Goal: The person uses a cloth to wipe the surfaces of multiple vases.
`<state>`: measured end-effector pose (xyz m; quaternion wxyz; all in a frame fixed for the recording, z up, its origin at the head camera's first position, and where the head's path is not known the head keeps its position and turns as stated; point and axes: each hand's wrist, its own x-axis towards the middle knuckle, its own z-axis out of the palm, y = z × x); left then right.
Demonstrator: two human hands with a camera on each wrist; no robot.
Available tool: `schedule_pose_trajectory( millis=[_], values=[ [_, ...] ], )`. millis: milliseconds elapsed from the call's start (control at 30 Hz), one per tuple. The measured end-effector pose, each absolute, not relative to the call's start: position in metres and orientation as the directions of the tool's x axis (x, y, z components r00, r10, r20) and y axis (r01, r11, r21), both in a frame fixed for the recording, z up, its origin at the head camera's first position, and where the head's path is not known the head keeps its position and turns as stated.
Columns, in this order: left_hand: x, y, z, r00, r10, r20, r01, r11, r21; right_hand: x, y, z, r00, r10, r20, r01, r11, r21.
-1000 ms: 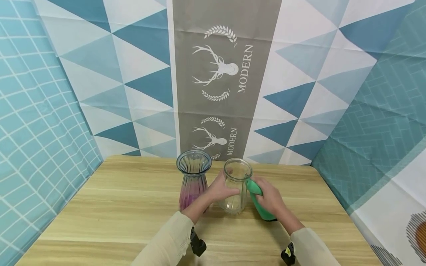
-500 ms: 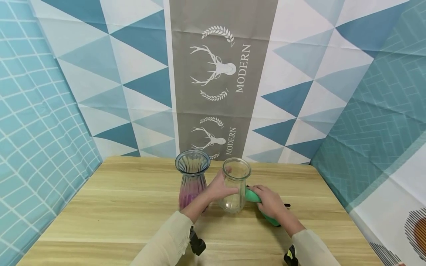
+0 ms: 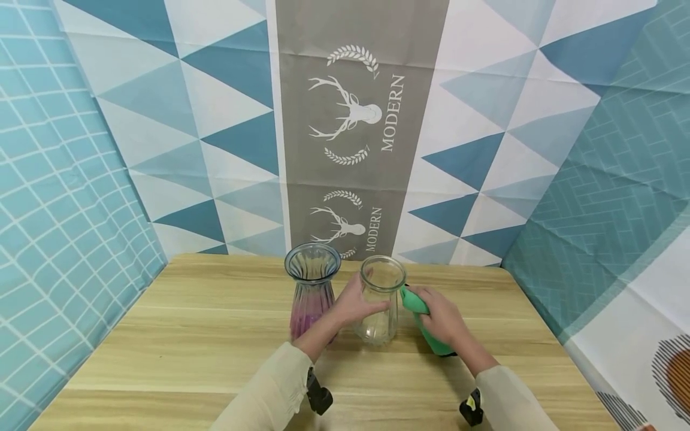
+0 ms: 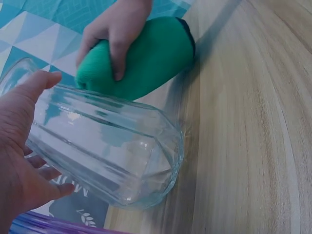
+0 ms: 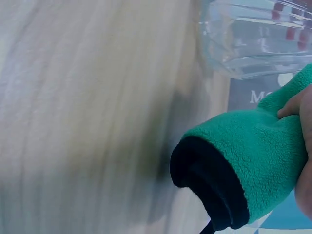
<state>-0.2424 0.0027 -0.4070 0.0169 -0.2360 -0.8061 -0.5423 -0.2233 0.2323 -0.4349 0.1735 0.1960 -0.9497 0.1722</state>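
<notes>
A clear glass vase (image 3: pixel 380 329) with a wide round rim stands upright on the table. My left hand (image 3: pixel 353 304) grips its side, thumb toward me and fingers around the far side; several fingers show through the glass in the right wrist view. Right of the vase, my right hand (image 3: pixel 442 317) holds a bunched green cloth (image 3: pixel 438 342). The cloth is plush with black edging (image 5: pixel 209 178). In the left wrist view, the bunched end of the cloth (image 4: pixel 158 56) is right at the vase's side, near the rim.
A ribbed glass vase (image 3: pixel 311 299), blue-grey above and purple-pink below, stands just left of my left hand. The wooden table (image 3: pixel 178 335) ends at a patterned backdrop (image 3: pixel 372 120) close behind both vases. A camera (image 3: pixel 319 392) is strapped at each wrist.
My right hand first moved down with the cloth beside the clear vase, then back up, ending slightly right of where it began. The left hand and both vases stay in place.
</notes>
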Motion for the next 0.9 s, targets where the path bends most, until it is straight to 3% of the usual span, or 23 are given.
schedule_pose_trajectory(
  millis=[600,900],
  values=[
    [-0.238,0.010,-0.411,-0.943,0.218,0.252,0.321,0.390,0.863,-0.227,0.219,-0.416,-0.797,-0.295,0.527,-0.494,0.821,-0.287],
    [-0.238,0.010,-0.410,-0.943,0.215,0.253,0.321,0.394,0.861,-0.224,0.220,-0.427,-0.816,-0.365,0.448,-0.479,0.860,-0.174]
  ],
)
